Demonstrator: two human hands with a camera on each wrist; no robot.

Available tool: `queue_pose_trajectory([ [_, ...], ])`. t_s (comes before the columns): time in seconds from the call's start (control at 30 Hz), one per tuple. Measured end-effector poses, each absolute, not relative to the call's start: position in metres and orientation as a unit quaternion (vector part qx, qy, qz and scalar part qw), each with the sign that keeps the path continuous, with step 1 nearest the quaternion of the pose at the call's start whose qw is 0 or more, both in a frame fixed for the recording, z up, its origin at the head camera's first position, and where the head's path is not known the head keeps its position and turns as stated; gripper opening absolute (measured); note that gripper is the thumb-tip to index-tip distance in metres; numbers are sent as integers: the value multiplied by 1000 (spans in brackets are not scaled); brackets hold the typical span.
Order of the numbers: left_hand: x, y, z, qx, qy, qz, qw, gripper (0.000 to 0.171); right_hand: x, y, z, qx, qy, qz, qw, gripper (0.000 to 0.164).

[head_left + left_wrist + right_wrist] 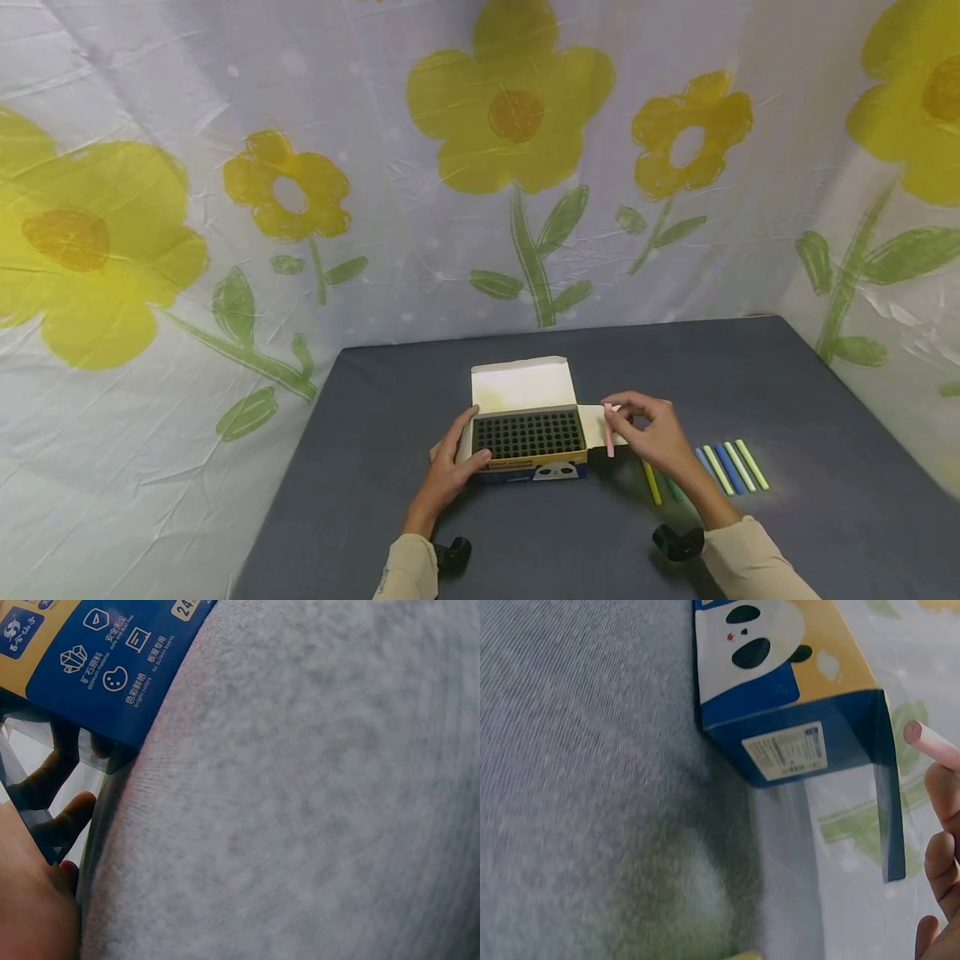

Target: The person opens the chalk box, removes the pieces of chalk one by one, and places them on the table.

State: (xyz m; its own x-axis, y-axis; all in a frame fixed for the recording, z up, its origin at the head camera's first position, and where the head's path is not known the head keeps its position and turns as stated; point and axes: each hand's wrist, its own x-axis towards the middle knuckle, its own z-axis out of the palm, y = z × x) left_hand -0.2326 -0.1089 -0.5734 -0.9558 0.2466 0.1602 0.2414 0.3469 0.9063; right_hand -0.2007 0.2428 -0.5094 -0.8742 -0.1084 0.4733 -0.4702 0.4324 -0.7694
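A blue and yellow chalk box point(498, 477) with a panda face lies with its lid folded back and its right end flap out. Inside is a black insert point(528, 433) full of round holes. My left hand point(447, 471) holds the box's left end, thumb near the front corner and fingers toward the back; the left wrist view shows those fingers point(71, 817) by a flap. Above the right end flap point(592, 427), my right hand point(654, 429) pinches a pink chalk stick point(610, 442) upright. In the right wrist view the pink stick's end stands apart from the box point(780, 757).
Right of the box, partly under my right forearm, several chalk sticks lie on the grey cloth-covered table point(360, 450): yellow point(652, 483), green point(676, 491), blue point(734, 467) and pale yellow-green point(752, 464). A flower-printed curtain point(420, 275) hangs behind the table.
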Motion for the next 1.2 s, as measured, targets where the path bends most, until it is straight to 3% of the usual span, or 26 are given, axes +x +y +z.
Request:
queue_pose_trajectory([
  [1.2, -234, -109, -572, 152, 825, 544, -9, 73, -173, 300, -513, 70, -867, 460, 180, 19],
])
